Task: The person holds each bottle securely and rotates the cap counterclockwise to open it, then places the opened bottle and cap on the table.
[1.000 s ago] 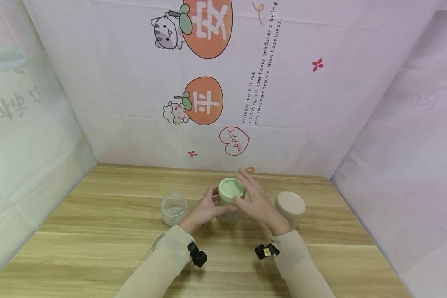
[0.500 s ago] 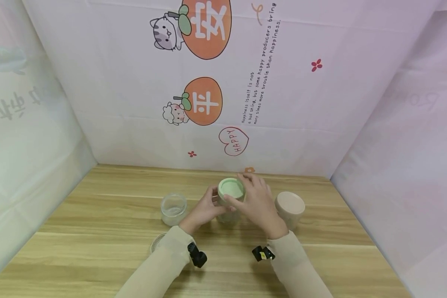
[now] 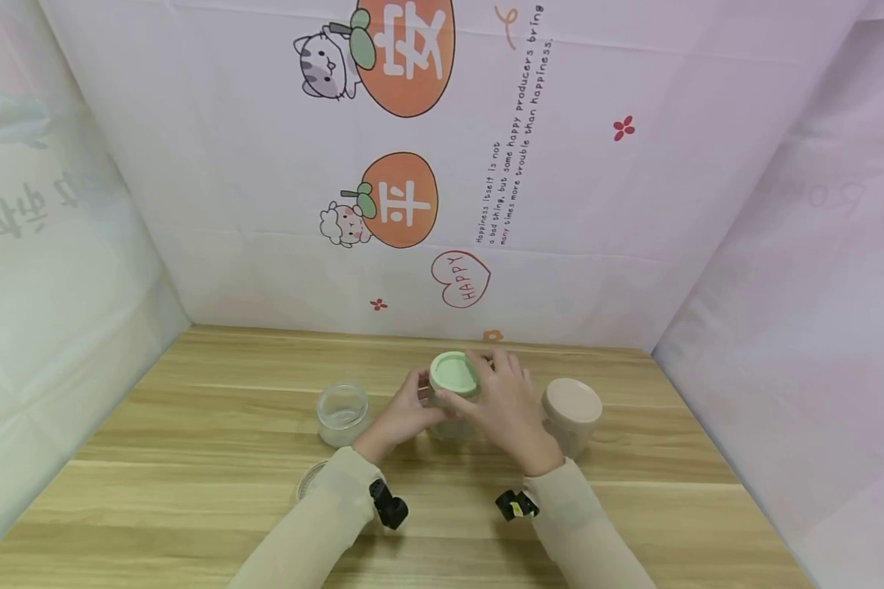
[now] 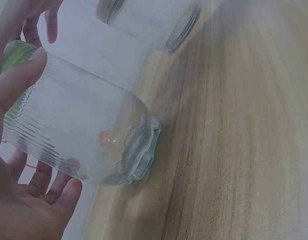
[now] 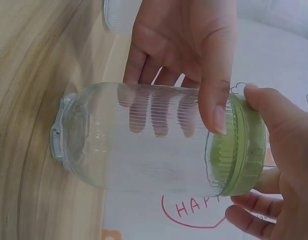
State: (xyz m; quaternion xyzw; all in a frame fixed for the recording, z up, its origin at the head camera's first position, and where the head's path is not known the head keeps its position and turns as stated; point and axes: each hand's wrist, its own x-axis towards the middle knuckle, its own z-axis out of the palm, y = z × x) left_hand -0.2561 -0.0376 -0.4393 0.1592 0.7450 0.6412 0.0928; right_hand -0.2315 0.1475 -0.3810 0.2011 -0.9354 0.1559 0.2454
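Observation:
A ribbed clear glass jar (image 5: 149, 165) with a green lid (image 3: 453, 373) stands upright at the middle of the table. My left hand (image 3: 401, 415) holds its body from the left, fingers round the far side and thumb in front, as the right wrist view also shows. Up at the rim, my right hand (image 3: 507, 401) grips the lid, thumb on the near side and fingers curled round the far edge. The lid sits on the jar mouth. Nothing can be seen inside the glass.
To the right stands another jar with a beige lid (image 3: 573, 401), close to my right wrist. A small lidless glass jar (image 3: 342, 415) is on the left. A round, pale-rimmed disc (image 3: 309, 478) lies partly under my left sleeve. Fabric walls enclose the wooden table (image 3: 191, 491).
My right hand has turned on the green lid, its fingers going from stretched out to curled, its wrist shifting slightly left. The left hand keeps its hold on the jar.

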